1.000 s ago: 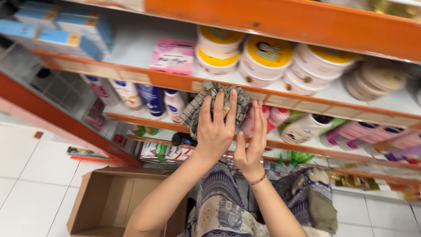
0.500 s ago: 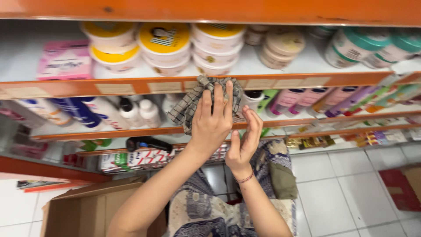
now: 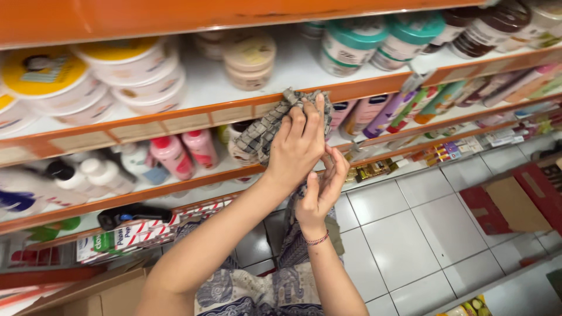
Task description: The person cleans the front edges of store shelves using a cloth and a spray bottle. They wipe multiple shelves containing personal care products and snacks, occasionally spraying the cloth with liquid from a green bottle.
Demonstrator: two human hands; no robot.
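My left hand (image 3: 298,146) clamps the grey checked cloth (image 3: 263,131) against the orange shelf edge (image 3: 175,120); I should press flat, my open right hand (image 3: 321,193) clear of the tubs.

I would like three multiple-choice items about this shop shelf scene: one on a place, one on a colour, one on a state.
1. Where is the checked cloth pressed?
A. on the floor tiles
B. against the orange shelf edge
C. inside a cardboard box

2. What colour are the lids of the jars on the upper shelf to the right of the cloth?
A. teal
B. red
C. black

3. What is the state of the left hand?
A. empty and open
B. gripping a bottle
C. closed on the cloth

Key: 1 B, the cloth lies on the shelf's front rail; 2 A, those lids are teal; 3 C, its fingers press over the cloth, with the right hand just below.
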